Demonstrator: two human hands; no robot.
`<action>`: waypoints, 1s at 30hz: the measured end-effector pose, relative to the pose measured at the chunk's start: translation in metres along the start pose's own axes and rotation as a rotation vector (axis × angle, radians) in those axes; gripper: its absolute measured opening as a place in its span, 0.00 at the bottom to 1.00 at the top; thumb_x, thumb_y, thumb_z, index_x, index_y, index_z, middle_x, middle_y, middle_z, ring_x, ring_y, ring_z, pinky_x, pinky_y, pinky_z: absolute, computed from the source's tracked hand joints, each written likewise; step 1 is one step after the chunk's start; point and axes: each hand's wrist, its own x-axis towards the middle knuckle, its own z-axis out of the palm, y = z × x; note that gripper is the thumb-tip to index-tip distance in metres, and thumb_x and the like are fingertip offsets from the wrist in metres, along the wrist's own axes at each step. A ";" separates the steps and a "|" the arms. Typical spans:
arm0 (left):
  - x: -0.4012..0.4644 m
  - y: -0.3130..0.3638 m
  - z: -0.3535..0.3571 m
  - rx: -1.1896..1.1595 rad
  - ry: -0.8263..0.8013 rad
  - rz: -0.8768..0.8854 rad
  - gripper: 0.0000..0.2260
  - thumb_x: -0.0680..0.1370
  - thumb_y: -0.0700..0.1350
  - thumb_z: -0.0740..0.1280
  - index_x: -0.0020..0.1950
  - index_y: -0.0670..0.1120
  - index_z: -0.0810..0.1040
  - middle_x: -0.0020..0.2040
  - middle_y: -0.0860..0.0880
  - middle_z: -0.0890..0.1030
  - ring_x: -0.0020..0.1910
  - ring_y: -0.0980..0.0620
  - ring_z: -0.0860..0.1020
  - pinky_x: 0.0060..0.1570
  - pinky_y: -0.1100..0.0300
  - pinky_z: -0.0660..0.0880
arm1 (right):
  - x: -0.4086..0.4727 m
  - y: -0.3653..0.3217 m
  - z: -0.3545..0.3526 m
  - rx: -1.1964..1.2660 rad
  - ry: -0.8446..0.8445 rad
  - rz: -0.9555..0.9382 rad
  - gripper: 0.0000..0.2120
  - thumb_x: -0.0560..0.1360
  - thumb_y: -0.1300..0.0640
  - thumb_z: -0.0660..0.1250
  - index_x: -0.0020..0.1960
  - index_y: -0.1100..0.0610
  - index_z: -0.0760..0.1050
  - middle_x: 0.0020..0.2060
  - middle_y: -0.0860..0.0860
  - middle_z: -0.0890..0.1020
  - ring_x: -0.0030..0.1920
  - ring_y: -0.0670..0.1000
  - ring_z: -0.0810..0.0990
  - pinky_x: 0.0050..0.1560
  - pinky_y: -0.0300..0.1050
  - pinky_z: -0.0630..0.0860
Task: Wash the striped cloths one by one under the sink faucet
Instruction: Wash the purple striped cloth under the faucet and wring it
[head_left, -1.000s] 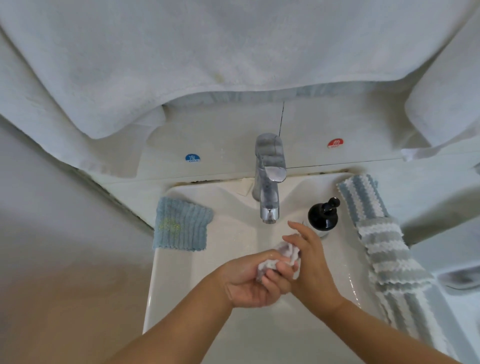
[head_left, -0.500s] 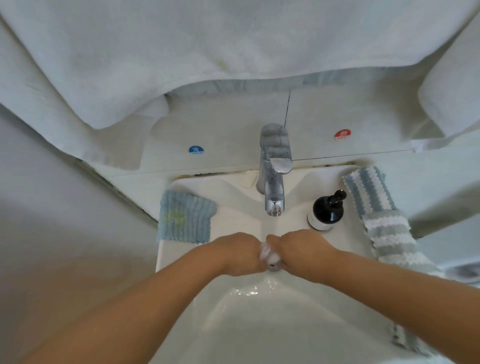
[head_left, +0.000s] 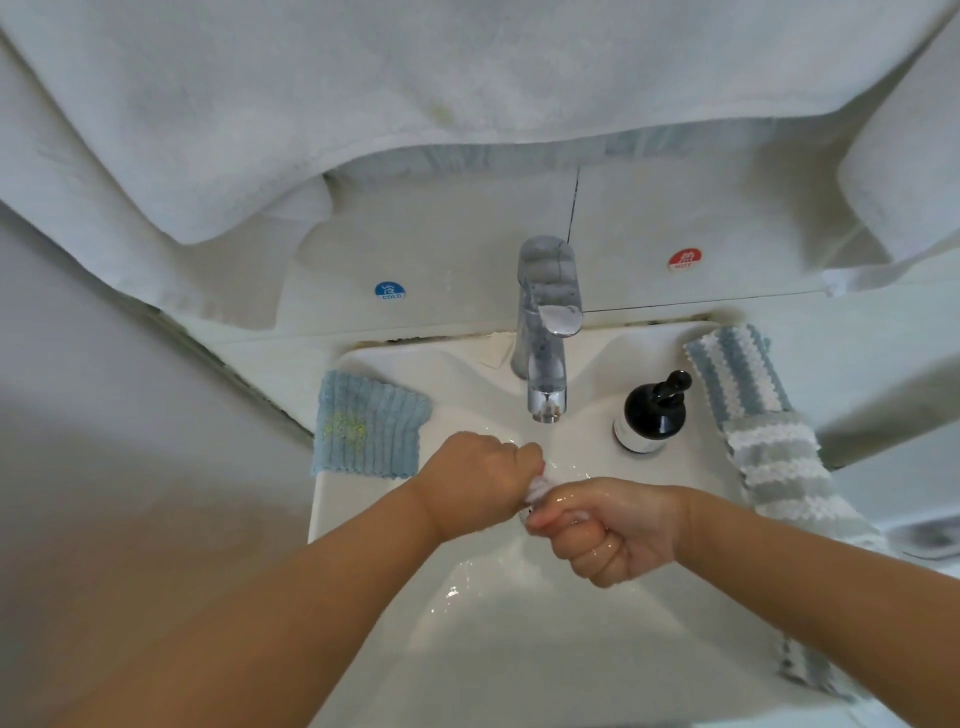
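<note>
Now you are wringing a bunched wet cloth (head_left: 537, 488), left hand (head_left: 480, 480) and right hand (head_left: 610, 530) both clenching it below the faucet (head_left: 545, 332), probably calling for unfolding it next.

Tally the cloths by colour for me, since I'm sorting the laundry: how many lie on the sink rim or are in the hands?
Plain blue cloth, left rim: 1
Blue-and-white striped cloth, right rim: 1
Grey-and-white striped cloth, right rim: 1
White cloth, wrung between left hand and right hand; its stripes cannot be made out: 1
Total: 4
</note>
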 end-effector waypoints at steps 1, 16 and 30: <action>0.001 0.001 0.000 0.007 -0.006 0.005 0.11 0.72 0.47 0.60 0.32 0.46 0.76 0.22 0.51 0.72 0.18 0.52 0.69 0.24 0.66 0.56 | 0.000 -0.001 -0.002 -0.005 -0.007 0.009 0.19 0.78 0.53 0.57 0.29 0.50 0.58 0.19 0.42 0.61 0.20 0.43 0.52 0.18 0.31 0.53; -0.013 0.025 -0.015 -0.887 -0.589 -0.620 0.13 0.79 0.60 0.62 0.42 0.52 0.69 0.35 0.55 0.71 0.32 0.57 0.69 0.33 0.62 0.63 | 0.001 0.046 0.002 -0.599 0.916 -0.490 0.28 0.74 0.52 0.72 0.68 0.44 0.61 0.57 0.47 0.75 0.49 0.42 0.79 0.48 0.31 0.74; 0.009 0.025 -0.027 -2.468 -1.211 -0.535 0.07 0.74 0.51 0.66 0.45 0.48 0.74 0.25 0.57 0.60 0.21 0.59 0.57 0.22 0.69 0.56 | 0.007 0.019 -0.013 -1.594 1.178 -1.196 0.06 0.74 0.52 0.64 0.44 0.53 0.68 0.34 0.51 0.74 0.38 0.48 0.68 0.37 0.40 0.67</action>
